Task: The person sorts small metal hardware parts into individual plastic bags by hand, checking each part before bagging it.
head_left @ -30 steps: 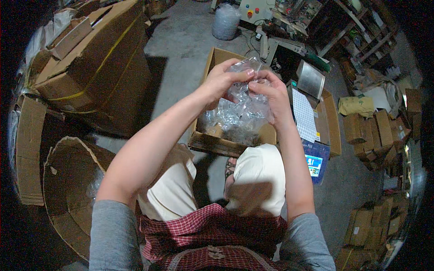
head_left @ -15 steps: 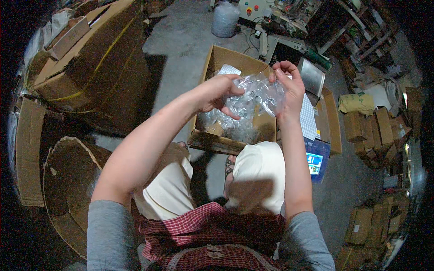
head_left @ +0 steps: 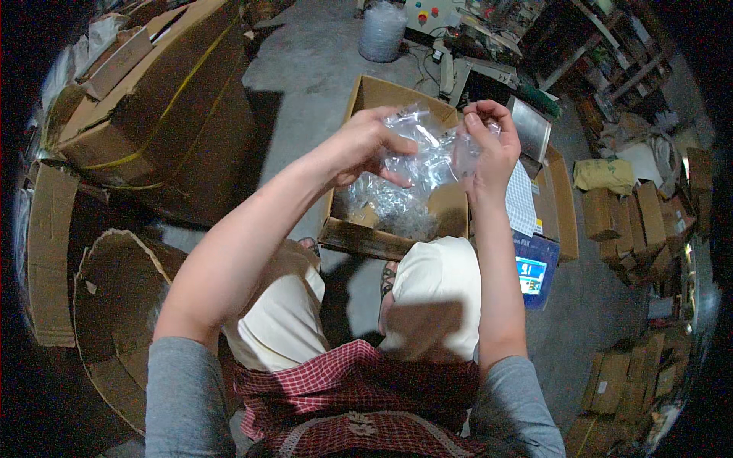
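Between my two hands, above an open cardboard box (head_left: 353, 232), is a clear plastic bag (head_left: 429, 136). My left hand (head_left: 365, 143) grips its left side, thumb against the film and fingers behind. At the other side, my right hand (head_left: 496, 151) is closed on the crinkled film near its edge, fingers curled. Glare on the plastic hides whether anything is inside the bag. Below, the box holds a heap of clear plastic bags (head_left: 408, 217) with small shiny contents I cannot make out.
Right of the box are a white gridded sheet (head_left: 521, 202), another carton (head_left: 565, 202) and a blue device with a lit screen (head_left: 530, 276). Large cartons (head_left: 175, 99) and a round cardboard drum (head_left: 114, 320) stand left. Machinery (head_left: 489, 38) and a bubble-wrap roll (head_left: 382, 32) lie beyond.
The film has shifted and bunched between my hands, with its left part now higher by my left fingers. My right hand has moved slightly right. Both hands keep their hold.
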### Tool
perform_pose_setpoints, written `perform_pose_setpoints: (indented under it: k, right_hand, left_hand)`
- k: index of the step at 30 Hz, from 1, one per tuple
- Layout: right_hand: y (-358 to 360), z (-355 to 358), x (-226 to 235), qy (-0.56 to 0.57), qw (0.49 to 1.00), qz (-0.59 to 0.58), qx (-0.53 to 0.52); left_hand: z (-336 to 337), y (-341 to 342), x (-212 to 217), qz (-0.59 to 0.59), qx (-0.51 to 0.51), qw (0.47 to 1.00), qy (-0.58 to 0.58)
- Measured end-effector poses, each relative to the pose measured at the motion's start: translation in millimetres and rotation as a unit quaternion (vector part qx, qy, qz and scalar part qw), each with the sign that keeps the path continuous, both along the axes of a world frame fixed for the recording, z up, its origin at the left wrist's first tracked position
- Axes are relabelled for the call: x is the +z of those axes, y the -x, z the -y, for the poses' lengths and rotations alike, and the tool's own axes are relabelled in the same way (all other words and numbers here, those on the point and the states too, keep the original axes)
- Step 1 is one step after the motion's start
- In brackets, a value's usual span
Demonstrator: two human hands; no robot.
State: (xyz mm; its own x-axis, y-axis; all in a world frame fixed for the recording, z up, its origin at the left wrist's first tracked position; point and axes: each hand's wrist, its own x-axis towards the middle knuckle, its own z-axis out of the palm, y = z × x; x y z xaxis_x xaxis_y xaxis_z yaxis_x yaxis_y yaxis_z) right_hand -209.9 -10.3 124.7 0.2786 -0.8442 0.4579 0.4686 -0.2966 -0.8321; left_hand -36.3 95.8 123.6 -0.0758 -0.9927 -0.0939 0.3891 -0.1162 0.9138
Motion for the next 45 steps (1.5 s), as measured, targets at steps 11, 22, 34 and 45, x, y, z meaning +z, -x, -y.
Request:
perform_pose_setpoints:
  k: [11, 22, 34, 45]
  right_hand:
    - [13, 2, 9, -0.062, 0.970, 0.158, 0.174]
    - [-12, -22, 12, 0.025, 0.996, -0.023, 0.083]
    - [-21, -35, 15, 0.184, 0.971, -0.142, -0.051]
    - [-24, -28, 7, 0.287, 0.906, -0.260, -0.169]
  left_hand:
    - [2, -9, -7, 0.297, 0.141, 0.944, 0.045]
    - [-9, 15, 5, 0.004, -0.005, 1.000, 0.014]
    - [-9, 5, 6, 0.027, 0.114, 0.992, 0.043]
    - [-21, 5, 11, 0.066, 0.078, 0.994, 0.037]
